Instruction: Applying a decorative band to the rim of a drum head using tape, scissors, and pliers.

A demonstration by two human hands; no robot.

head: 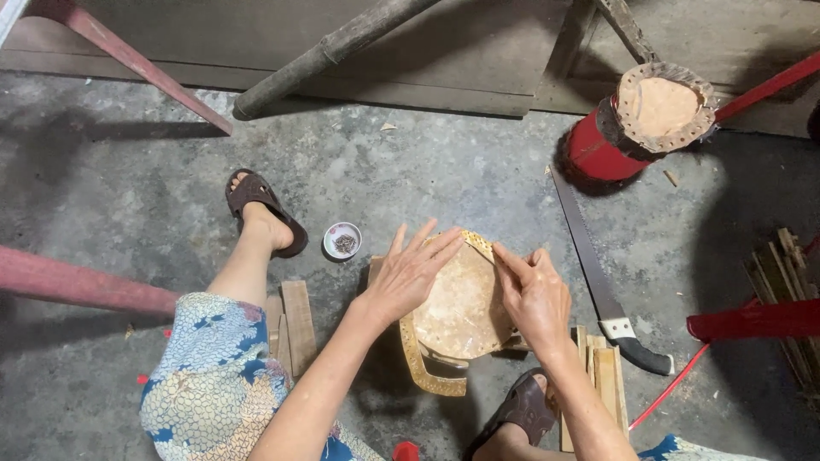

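Frame centre: left hand (414,269), fingers spread, flat on a round hide drumhead (461,312). Right hand (534,290) pinches its perforated edge strip (478,245), probably lacing. Best kept taut, palm pressing firmly. Hand saw (598,286) lies right.

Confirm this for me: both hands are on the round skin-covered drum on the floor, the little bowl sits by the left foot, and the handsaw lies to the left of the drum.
One detail is wrong. The head view shows the handsaw lying to the right of the drum, not the left. The rest holds: the left hand and right hand rest on the drum, and the little bowl sits by the left foot.
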